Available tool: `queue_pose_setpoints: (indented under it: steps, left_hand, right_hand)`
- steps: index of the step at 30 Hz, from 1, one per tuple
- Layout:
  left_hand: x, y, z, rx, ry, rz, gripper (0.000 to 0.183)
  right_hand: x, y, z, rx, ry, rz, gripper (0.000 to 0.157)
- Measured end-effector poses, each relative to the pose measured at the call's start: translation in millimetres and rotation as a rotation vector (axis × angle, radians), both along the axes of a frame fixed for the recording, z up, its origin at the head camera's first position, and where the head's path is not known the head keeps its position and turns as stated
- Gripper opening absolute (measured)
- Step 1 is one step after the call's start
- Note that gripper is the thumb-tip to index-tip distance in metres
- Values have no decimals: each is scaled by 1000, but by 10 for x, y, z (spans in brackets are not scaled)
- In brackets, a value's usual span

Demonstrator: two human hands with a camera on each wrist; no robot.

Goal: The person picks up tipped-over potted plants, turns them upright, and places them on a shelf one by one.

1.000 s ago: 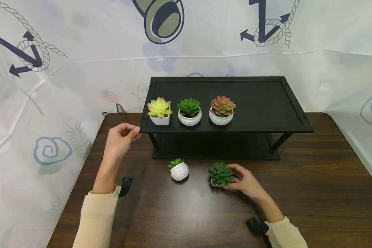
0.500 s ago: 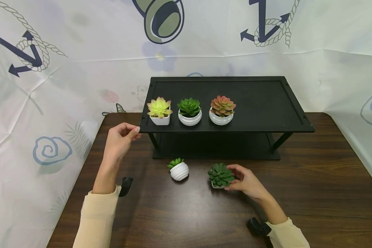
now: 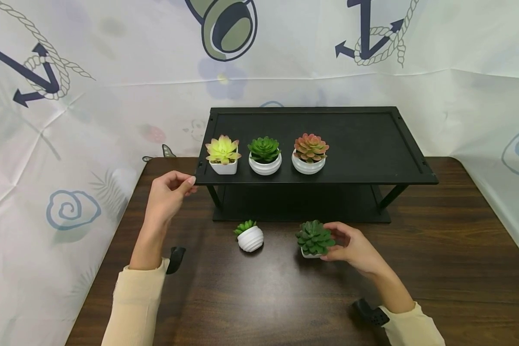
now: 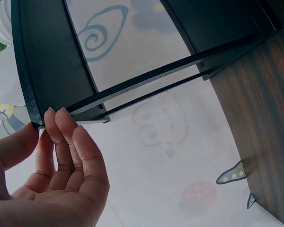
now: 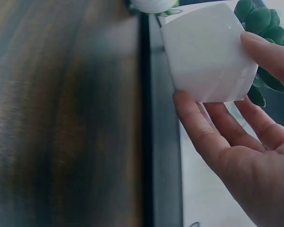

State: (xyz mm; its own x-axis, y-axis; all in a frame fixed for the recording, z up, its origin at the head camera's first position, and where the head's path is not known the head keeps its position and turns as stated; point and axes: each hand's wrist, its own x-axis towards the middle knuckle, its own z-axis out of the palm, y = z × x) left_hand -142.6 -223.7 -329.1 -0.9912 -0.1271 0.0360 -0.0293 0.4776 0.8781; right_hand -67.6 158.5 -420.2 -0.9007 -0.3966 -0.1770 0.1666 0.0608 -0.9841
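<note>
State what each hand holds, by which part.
Right hand: dark-green succulent, by the sides of its white pot. Left hand: black two-tier shelf, pinched at its top's near left corner.

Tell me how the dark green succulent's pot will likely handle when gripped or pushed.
Held in the right hand, the white pot looks glossy, so it may be a little slippery. Its flat sides should keep it from rolling. The dark green leaves spread wider than the pot, so a push up high could tip it.
</note>
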Motion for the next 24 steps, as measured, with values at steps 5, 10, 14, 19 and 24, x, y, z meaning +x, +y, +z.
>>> queue_pose_setpoints:
  steps: [5,10,14,19,24]
  left_hand:
    - [3,-1,5,0,-2,-2,24]
    - [4,-3,6,-2,-7,-4,24]
    - [-2,0,-5,0,-1,-3,22]
    - [-3,-5,-9,6,3,-5,22]
    - [-2,-7,-3,5,-7,-7,24]
  right_hand:
    - [-4,15,140,7,32,4,60]
    - [-7,29,297,28,61,14,60]
    - [-15,60,419,25,77,16,61]
    - [-49,116,568,12,121,27,57]
    - [-100,163,720,-5,162,22,55]
